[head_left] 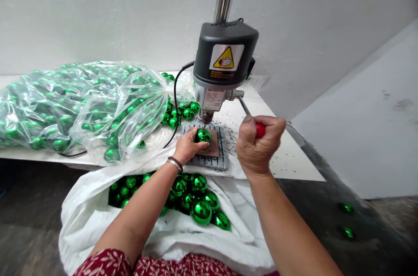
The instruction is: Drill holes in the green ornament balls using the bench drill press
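A shiny green ball (204,135) rests on a brown board (214,147) on the grey base (210,161) of a small drill press (224,56). My left hand (189,146) grips that ball from the left, fingers behind it and thumb in front. The drill chuck (207,117) is directly above, its bit reaching the top of the ball; whether it has entered is too small to tell. On the right, my right hand (259,143) is closed around the red knob (260,130) of the press lever (244,105).
A clear plastic bag (78,106) of green balls covers the table's left. Loose green balls (188,114) lie behind the black cable (175,93). A white sack (81,215) holding green balls hangs at the front edge. Dark shavings litter the white table (294,160). Two balls are on the floor.
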{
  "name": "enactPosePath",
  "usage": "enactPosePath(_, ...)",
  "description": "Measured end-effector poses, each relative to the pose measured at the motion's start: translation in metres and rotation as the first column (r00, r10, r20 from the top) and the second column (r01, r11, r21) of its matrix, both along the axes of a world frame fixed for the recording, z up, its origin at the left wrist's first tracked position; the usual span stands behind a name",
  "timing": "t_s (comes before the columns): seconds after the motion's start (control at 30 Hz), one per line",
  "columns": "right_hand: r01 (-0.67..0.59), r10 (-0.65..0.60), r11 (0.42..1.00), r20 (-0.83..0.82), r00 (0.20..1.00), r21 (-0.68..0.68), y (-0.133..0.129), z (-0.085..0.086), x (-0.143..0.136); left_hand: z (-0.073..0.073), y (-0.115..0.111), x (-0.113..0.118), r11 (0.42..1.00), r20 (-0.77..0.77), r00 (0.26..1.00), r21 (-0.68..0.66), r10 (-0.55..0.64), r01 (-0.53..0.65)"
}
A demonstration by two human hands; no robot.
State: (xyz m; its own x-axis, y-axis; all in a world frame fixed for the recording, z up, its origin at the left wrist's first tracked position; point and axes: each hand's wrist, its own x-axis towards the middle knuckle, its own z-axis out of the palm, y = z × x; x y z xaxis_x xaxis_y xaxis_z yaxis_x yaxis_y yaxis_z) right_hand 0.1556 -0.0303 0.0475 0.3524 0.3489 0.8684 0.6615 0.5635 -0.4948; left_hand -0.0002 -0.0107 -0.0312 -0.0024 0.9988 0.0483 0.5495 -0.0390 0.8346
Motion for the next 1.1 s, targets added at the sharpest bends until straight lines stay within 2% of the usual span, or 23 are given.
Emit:
enactPosePath(0.1,-0.027,0.027,0.999,0.006,1.000,0.029,0.002,0.007,0.001,0.003,-0.001,0.001,1.000,-0.018,1.000,-0.005,-0.007,0.007)
enactPosePath(0.2,-0.047,0.048,0.998,-0.008,0.999,0.028,0.011,0.036,0.002,0.005,0.000,0.003,1.000,-0.046,0.999,-0.018,-0.011,0.011)
enactPosePath(0.33,-0.056,0.050,0.988,-0.045,0.998,-0.143,0.024,0.083,0.003,0.008,-0.006,0.003,0.999,0.066,0.998,0.027,0.022,-0.024)
enactPosePath(0.43,-0.028,0.010,0.964,-0.068,0.998,-0.265,0.026,0.101,0.001,0.014,-0.020,-0.008,0.995,0.112,0.994,0.102,-0.009,-0.002)
enactPosePath(0.53,-0.029,0.005,0.957,-0.083,0.996,-0.289,0.026,0.101,0.000,0.024,-0.045,-0.036,0.995,-0.006,1.000,0.103,-0.004,0.005)
enactPosePath(0.67,-0.048,0.018,0.959,-0.108,0.994,-0.279,0.027,0.094,0.001,0.039,-0.089,-0.090,0.993,-0.252,0.965,0.081,-0.068,0.091)
enactPosePath(0.77,-0.054,0.023,0.962,-0.115,0.993,-0.268,0.027,0.091,0.002,0.054,-0.120,-0.124,0.984,-0.508,0.842,-0.090,-0.180,0.156)
enactPosePath(0.83,-0.050,0.020,0.964,-0.119,0.993,-0.262,0.025,0.090,0.002,0.065,-0.130,-0.132,0.974,-0.613,0.758,-0.175,-0.223,0.144)
enactPosePath(0.93,-0.040,0.006,0.960,-0.123,0.992,-0.277,0.022,0.089,0.001,0.074,-0.122,-0.122,0.980,-0.640,0.744,-0.162,-0.194,0.117)
enactPosePath(1.03,-0.033,0.006,0.964,-0.101,0.995,-0.264,0.021,0.088,0.001,0.071,-0.092,-0.106,0.992,-0.650,0.749,-0.091,-0.129,0.092)
enactPosePath(1.1,-0.035,0.015,0.970,-0.084,0.996,-0.242,0.021,0.087,0.002,0.065,-0.070,-0.106,0.996,-0.719,0.691,-0.091,-0.073,0.010)
